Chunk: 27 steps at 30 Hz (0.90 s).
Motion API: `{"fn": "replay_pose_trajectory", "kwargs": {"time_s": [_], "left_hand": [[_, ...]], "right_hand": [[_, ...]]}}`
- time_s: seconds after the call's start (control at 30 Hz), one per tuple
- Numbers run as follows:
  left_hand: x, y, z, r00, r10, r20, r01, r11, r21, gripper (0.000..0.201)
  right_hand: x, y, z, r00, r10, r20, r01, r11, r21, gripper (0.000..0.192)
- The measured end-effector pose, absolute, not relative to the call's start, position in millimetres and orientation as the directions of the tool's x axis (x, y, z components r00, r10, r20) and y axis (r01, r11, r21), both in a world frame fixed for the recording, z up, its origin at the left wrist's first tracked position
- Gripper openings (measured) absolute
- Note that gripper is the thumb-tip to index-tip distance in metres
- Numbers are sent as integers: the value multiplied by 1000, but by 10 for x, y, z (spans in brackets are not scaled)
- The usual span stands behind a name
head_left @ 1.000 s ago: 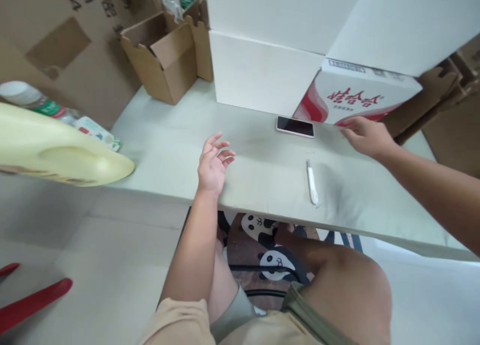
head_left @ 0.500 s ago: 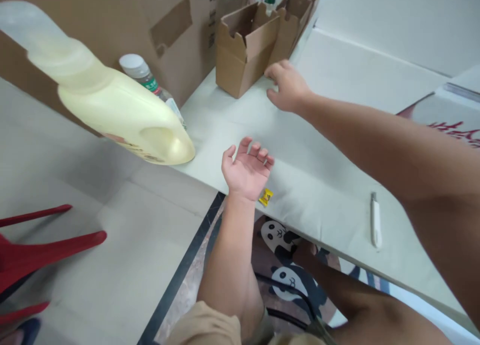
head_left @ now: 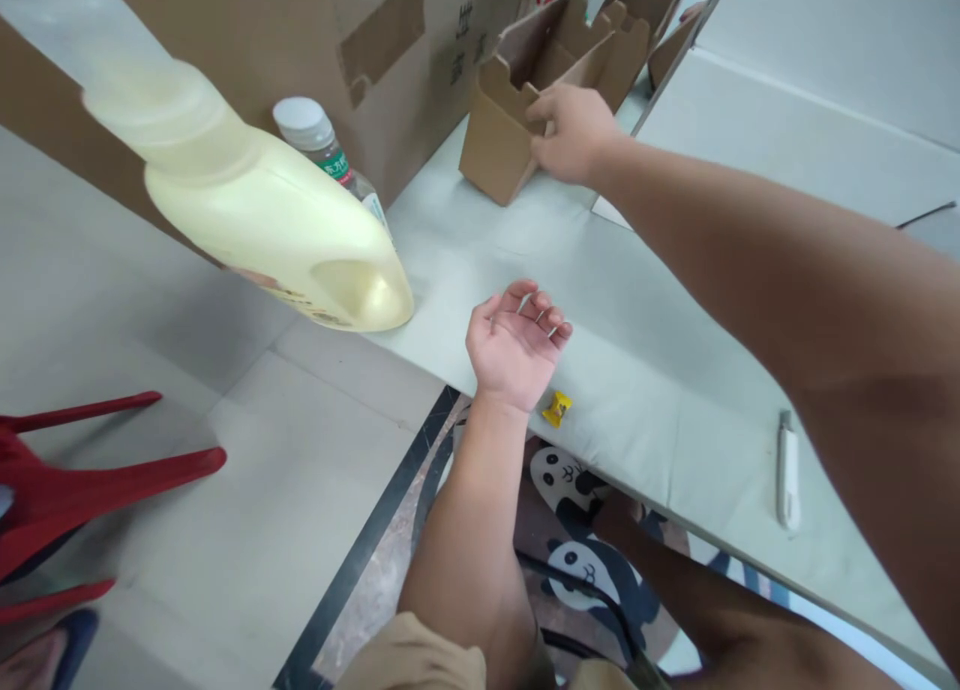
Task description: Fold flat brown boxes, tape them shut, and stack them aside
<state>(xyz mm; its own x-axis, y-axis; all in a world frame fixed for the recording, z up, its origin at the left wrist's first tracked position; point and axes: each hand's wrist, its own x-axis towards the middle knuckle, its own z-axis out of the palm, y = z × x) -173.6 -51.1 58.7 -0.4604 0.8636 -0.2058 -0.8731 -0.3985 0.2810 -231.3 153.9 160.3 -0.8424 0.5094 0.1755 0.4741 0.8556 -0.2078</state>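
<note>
My right hand [head_left: 574,135] is at the near side of an open-topped brown cardboard box [head_left: 495,130], its fingers curled on the notched wall. The box leans a little, and part of its side is hidden behind the hand. Palm up over the table edge, my left hand [head_left: 517,350] has its fingers loosely apart and holds nothing. A small yellow wrapped candy [head_left: 556,408] lies just right of the left wrist.
A large pale-yellow jug [head_left: 277,220] and a white-capped bottle [head_left: 307,130] stand left, before a big carton [head_left: 397,30]. More small cardboard boxes [head_left: 652,5] stand behind. A white utility knife [head_left: 787,475] lies on the table's right. Red stool legs [head_left: 135,480] show below.
My right hand has moved from beside the cardboard box onto its wall, and the box now tilts. The view has shifted slightly. My left hand stays open.
</note>
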Motion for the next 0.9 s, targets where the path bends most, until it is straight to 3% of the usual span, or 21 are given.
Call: {"fn": "replay_pose_trajectory", "kwargs": {"time_s": [0.1, 0.2, 0.27, 0.33, 0.4, 0.53, 0.63, 0.7, 0.9], "left_hand": [[-1706, -513, 551, -623, 750, -223, -750, -491, 443, 21], [-1664, -478, 504, -828, 528, -189, -515, -582, 629, 17], [-1626, -442, 477, -900, 414, -137, -373, -569, 733, 14], [-1572, -396, 459, -929, 363, -69, -268, -532, 803, 11], [-1491, -338, 451, -922, 384, 36, -177, -504, 846, 15], [-1226, -190, 477, -754, 603, 261, -100, -498, 862, 43], [-980, -75, 499, -583, 750, 314, -149, -478, 865, 56], [-834, -5, 493, -524, 792, 313, -156, -451, 879, 60], [-563, 164, 412, -500, 811, 305, -111, -409, 906, 63]], "right_hand": [[-1831, 1472, 1580, -771, 596, 225, 540, 799, -264, 37], [-1122, 1404, 1467, -615, 732, 293, 603, 676, -424, 26], [-544, 1310, 1352, -473, 774, 421, 529, 631, -567, 15], [63, 1140, 1232, -326, 748, 578, 400, 663, -632, 17], [630, 900, 1127, -234, 723, 650, 361, 685, -633, 26], [1437, 394, 961, -154, 682, 715, 414, 702, -580, 11], [1742, 181, 831, -14, 716, 698, 491, 613, -619, 16], [1859, 134, 731, 95, 724, 684, 520, 549, -654, 7], [2072, 175, 495, -1, 699, 716, 511, 615, -600, 54]]}}
